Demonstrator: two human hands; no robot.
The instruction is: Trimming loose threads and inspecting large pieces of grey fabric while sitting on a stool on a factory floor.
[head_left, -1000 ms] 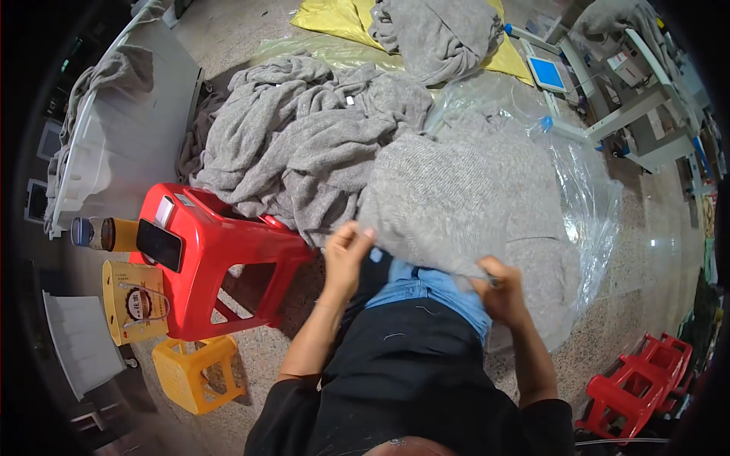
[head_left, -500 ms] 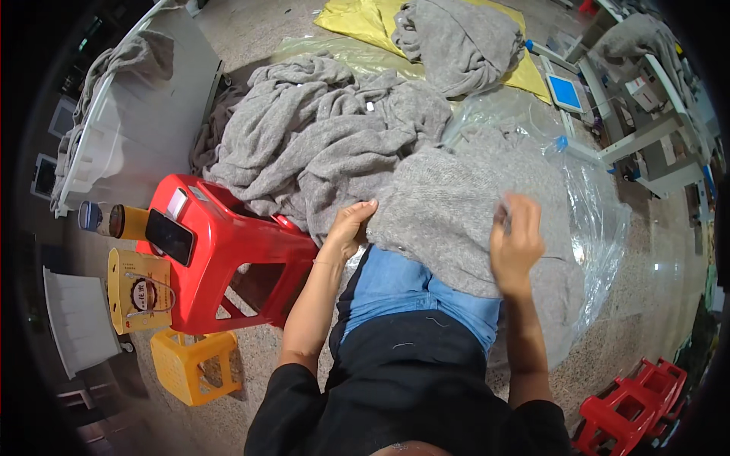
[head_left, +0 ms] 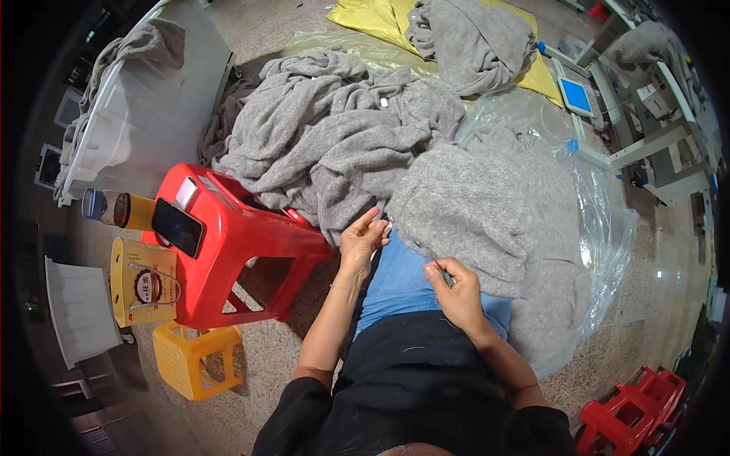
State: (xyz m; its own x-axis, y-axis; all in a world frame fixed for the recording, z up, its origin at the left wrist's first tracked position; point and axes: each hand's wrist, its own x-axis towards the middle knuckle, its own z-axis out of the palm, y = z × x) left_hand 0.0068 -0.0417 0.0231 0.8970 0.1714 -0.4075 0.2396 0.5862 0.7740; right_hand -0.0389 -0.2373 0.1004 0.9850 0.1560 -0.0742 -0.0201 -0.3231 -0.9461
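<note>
Right of the red plastic stool (head_left: 209, 251), I had the left hand (head_left: 363, 242) nearly closed at the grey knit fabric (head_left: 464, 201), grip unclear; farther right, the right hand (head_left: 458, 295) curled around a small dark object (head_left: 449, 280).

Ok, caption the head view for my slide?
Left hand at the edge of grey knitwear over blue jeans, right hand nearby, red stool alongside.

Grey knitted cloth piece (head_left: 471, 216): partly over blue denim lap (head_left: 395, 281), clear plastic sheet (head_left: 608, 235) along its right | rumpled grey knitted heap (head_left: 327, 140): beyond lap, left of piece | square red plastic stool (head_left: 236, 228): left of lap, oblong black phone (head_left: 177, 227) on top | yellow plastic stool (head_left: 179, 365): this side of red one | flat yellow sheet (head_left: 371, 24): behind heap, grey knitted bundle (head_left: 475, 45) on it
</note>
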